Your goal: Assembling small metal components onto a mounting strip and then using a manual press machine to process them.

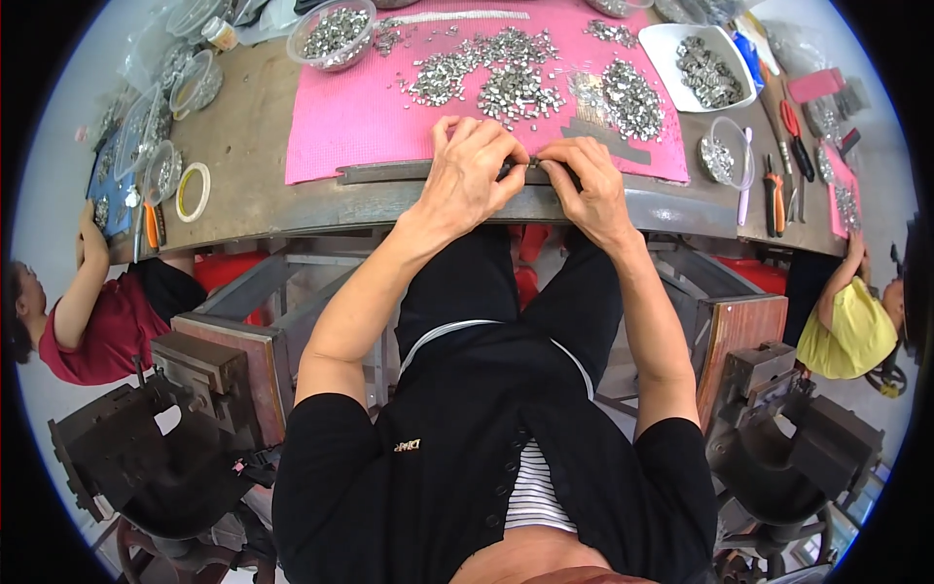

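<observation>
Both hands were brought together over a dark bar at the front of a pink mat.
On the left, a tape roll (205, 195) was set on the table (255, 127), and a tub (296, 49) was filled with metal bits. The bar (384, 172) was laid along the near edge of the mat (379, 117). The left hand (474, 161) was curled at the bar, its fingertips brought near those of the right hand (589, 185), which was bent likewise; a small piece (532, 162) was seen between them, but whether it was pinched by either could not be told. Beyond, metal bits (520, 92) were heaped. Rightward, a white tray (656, 49) was filled with more, and pliers (774, 202) were laid down.
</observation>
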{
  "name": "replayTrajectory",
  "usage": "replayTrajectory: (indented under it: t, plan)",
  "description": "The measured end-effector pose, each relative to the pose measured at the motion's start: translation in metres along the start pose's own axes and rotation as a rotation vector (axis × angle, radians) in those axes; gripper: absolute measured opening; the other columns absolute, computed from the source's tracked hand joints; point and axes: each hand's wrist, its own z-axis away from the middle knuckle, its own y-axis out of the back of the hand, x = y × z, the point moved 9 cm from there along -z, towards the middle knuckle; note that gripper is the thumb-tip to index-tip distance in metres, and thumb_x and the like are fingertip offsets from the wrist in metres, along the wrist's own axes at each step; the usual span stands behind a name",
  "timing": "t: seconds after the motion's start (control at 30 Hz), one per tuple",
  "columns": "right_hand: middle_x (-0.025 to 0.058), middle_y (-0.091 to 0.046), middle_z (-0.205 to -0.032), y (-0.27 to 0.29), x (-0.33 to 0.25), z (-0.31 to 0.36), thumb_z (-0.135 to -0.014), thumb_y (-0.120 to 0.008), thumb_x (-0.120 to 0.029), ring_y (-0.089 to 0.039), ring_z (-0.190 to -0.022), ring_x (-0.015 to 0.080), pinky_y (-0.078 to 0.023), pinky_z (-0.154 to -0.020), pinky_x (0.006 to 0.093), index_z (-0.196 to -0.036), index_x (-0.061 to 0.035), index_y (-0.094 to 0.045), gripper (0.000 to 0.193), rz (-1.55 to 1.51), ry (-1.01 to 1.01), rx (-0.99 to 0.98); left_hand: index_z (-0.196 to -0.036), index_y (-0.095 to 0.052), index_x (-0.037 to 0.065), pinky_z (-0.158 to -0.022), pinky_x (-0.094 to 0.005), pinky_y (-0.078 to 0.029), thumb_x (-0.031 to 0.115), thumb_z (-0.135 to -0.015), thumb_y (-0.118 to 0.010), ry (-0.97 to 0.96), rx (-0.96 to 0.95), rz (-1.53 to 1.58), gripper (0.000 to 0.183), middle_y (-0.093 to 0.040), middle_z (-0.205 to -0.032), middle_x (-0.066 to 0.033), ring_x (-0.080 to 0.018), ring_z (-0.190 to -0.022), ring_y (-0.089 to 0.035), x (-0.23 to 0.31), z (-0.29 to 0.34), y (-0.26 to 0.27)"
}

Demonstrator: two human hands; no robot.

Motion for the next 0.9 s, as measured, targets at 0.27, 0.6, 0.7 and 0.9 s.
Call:
replayTrajectory:
  t: [0.27, 0.6, 0.7, 0.9]
  plan:
    - [0.0071, -0.066, -0.095, -0.001, 0.0, 0.0, -0.084, -0.075, -0.006, -0.061, -0.09, 0.0275, -0.044, -0.078, 0.0397, -0.099, -0.0049, -0.069, 0.016, -0.008, -0.067, 0.03, -0.098, -0.072, 0.01, -0.096, -0.0414, -0.038, 0.012, -0.083, -0.076, 0.094, 0.075, 0.113, 0.015, -0.066, -0.09, -0.0039, -0.023, -0.09, -0.06, -0.012, 0.009, 0.012]
    - [0.0077, -0.064, -0.093, -0.002, -0.006, -0.011, -0.085, -0.074, -0.006, -0.058, -0.088, 0.0274, -0.045, -0.079, 0.0394, -0.1, -0.0049, -0.07, 0.016, 0.102, -0.025, 0.069, -0.132, -0.066, 0.01, -0.116, -0.0575, -0.026, 0.028, -0.095, -0.069, 0.189, 0.094, -0.075, 0.04, -0.064, -0.135, -0.0108, -0.0312, -0.13, -0.055, -0.032, 0.016, 0.028]
    - [0.0077, -0.061, -0.091, -0.013, -0.006, -0.035, -0.086, -0.073, -0.006, -0.057, -0.087, 0.0277, -0.044, -0.079, 0.0401, -0.099, -0.0049, -0.071, 0.013, 0.122, 0.016, 0.055, -0.151, -0.049, 0.01, -0.117, -0.0739, -0.007, 0.047, -0.106, -0.043, 0.314, -0.045, -0.295, 0.058, -0.042, -0.16, -0.0096, -0.0474, -0.151, -0.022, -0.079, 0.012, 0.034]
    - [0.0067, -0.062, -0.089, -0.063, -0.004, -0.08, -0.088, -0.072, -0.014, -0.059, -0.09, 0.0266, -0.043, -0.079, 0.0411, -0.096, -0.0081, -0.074, 0.011, 0.284, 0.063, -0.013, -0.15, -0.05, 0.011, -0.114, -0.0791, -0.003, 0.045, -0.108, -0.041, 0.296, -0.237, -0.32, 0.055, -0.044, -0.159, -0.0055, -0.0492, -0.152, -0.019, -0.076, 0.029, 0.032]
